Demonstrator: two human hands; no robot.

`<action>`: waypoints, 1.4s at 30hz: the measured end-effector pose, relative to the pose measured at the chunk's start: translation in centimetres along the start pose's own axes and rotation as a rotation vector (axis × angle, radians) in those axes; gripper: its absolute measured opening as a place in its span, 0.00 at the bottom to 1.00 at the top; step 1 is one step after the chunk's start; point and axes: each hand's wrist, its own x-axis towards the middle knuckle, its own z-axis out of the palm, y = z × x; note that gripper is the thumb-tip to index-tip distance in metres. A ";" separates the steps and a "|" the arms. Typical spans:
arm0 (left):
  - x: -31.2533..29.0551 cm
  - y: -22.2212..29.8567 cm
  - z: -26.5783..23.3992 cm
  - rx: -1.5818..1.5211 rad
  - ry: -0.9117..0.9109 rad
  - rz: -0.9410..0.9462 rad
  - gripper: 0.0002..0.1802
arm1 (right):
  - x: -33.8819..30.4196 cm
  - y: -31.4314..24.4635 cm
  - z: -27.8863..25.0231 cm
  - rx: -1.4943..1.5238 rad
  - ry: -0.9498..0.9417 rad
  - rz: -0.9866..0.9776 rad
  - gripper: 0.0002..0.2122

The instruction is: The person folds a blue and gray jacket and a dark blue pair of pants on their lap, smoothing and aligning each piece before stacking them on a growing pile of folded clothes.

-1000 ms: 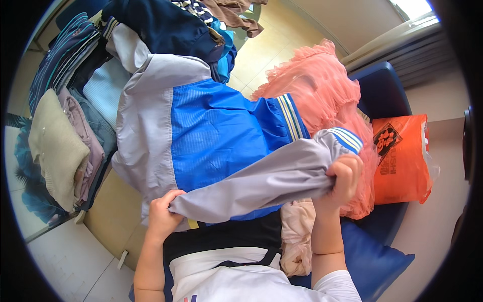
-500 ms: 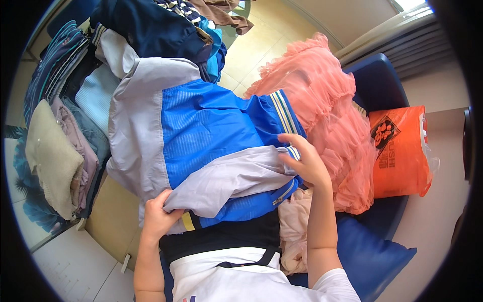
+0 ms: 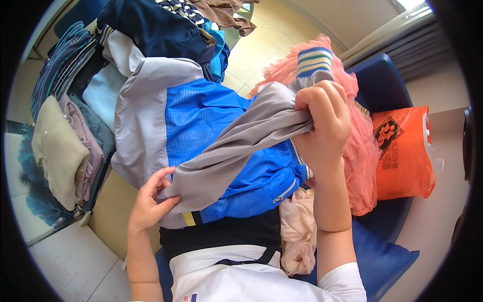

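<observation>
A grey and blue zip jacket (image 3: 201, 108) lies spread across my lap, its blue body toward the middle and a grey panel at left. My right hand (image 3: 324, 118) is closed around the grey sleeve (image 3: 236, 136) near its cuff, lifting it above the jacket. The striped cuff (image 3: 314, 61) sticks up beyond my fist. At the sleeve's other end, my left hand (image 3: 151, 199) rests against the fabric, thumb and fingers apart. A pocket zipper (image 3: 286, 191) shows on the blue body below the raised sleeve.
Folded clothes, including a cream sweater (image 3: 59, 153), are stacked at left. Dark clothes (image 3: 156, 32) are piled at the far side. To the right are a pink ruffled garment (image 3: 365, 161), an orange bag (image 3: 402, 151) and a blue cushion (image 3: 382, 256). Pale pink fabric (image 3: 297, 231) lies beside me.
My right hand has gripped the near sleeve and raised it up and away, its cuff now pointing upward. My left hand has loosened its pinch and shifted slightly left.
</observation>
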 end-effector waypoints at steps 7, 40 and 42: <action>-1.7 -0.2 -0.7 0.733 0.465 0.401 0.12 | -6.0 3.2 1.1 -0.195 -0.090 0.106 0.11; -7.3 -3.1 -2.5 0.863 0.255 0.167 0.15 | -24.3 -0.6 -6.5 0.022 -0.657 0.816 0.22; -6.9 -0.7 -1.7 0.858 0.188 0.242 0.22 | -23.8 -1.6 -6.6 0.011 -0.522 0.850 0.27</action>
